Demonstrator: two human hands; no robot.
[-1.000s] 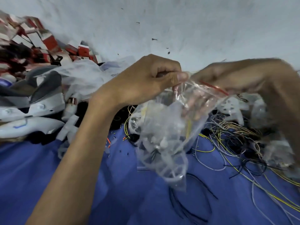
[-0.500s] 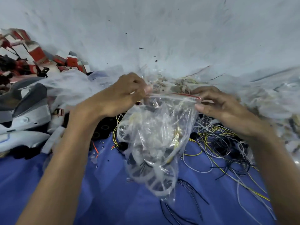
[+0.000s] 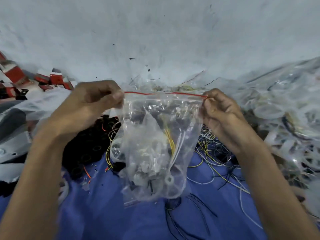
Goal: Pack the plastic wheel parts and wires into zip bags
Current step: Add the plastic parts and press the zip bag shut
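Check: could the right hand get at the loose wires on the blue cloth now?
Probably not yet: the right hand pinches a top corner of the zip bag. The wires lie uncovered just below it, so letting go should suffice.

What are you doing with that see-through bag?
A person holds a clear zip bag up over a blue cloth. The left hand pinches one top corner and the right hand pinches the other, stretching the red zip strip straight. White wheel parts and yellow wires sit inside. Other loose wires lie on the cloth.
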